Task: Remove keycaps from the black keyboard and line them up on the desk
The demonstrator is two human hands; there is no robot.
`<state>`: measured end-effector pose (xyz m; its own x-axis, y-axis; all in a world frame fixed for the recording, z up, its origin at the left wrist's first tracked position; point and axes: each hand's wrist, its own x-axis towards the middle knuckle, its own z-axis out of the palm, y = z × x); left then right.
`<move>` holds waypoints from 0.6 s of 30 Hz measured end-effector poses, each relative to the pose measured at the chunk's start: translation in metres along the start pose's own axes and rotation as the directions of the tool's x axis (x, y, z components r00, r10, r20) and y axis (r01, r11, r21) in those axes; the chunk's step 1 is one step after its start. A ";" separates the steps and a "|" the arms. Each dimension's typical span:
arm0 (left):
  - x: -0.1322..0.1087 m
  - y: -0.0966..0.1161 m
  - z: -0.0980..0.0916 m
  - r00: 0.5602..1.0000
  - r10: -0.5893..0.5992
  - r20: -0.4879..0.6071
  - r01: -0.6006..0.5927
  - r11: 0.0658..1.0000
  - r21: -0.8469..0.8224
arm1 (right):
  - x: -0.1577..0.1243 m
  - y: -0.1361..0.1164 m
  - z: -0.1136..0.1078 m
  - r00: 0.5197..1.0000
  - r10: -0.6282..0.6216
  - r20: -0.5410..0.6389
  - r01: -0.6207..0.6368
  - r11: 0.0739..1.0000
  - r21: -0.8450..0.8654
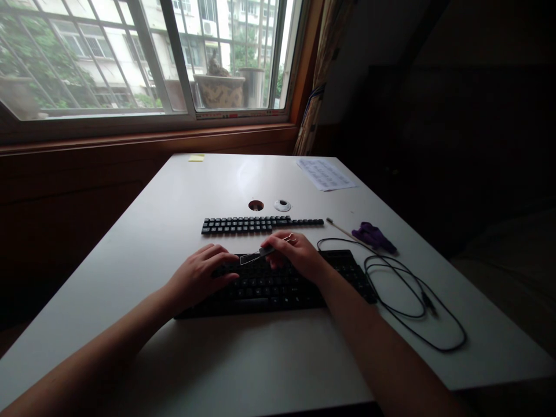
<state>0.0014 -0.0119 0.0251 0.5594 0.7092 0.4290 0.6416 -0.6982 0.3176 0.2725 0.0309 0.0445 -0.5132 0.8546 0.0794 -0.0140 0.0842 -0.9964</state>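
Observation:
A black keyboard (256, 304) lies near the front of the white table, partly covered by both hands. My right hand (299, 258) is closed around the dark handle of a wire keycap puller (264, 252), held above the upper part of the keyboard. Its wire loop points left, toward my left hand (200, 272). That hand hovers over the keyboard's left side, thumb and forefinger apart, fingertips close to the loop. Whether they touch the wire, I cannot tell. Behind the keyboard, loose black keycaps (238, 226) are lined up in several rows.
Right of the keyboard lies a looped black cable (412, 317). A purple cloth (373, 237) rests by a thin stick (343, 230). Farther back are a table hole (256, 205), its white cover (282, 205), printed paper (325, 175) and a yellow note (196, 157).

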 end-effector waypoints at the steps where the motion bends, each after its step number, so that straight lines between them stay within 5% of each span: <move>1: 0.000 0.001 -0.001 1.000 -0.017 -0.012 0.017 0.999 -0.031 | 0.000 0.001 0.003 1.000 -0.008 0.008 0.008 1.000 0.011; 18: 0.002 0.008 -0.006 0.990 -0.136 -0.040 0.122 0.962 -0.244 | -0.003 0.002 0.018 0.994 -0.046 0.098 0.033 0.990 0.137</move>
<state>0.0044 -0.0166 0.0340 0.4454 0.7930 0.4157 0.5574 -0.6089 0.5644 0.2584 0.0197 0.0416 -0.5938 0.7954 0.1219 -0.1477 0.0412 -0.9882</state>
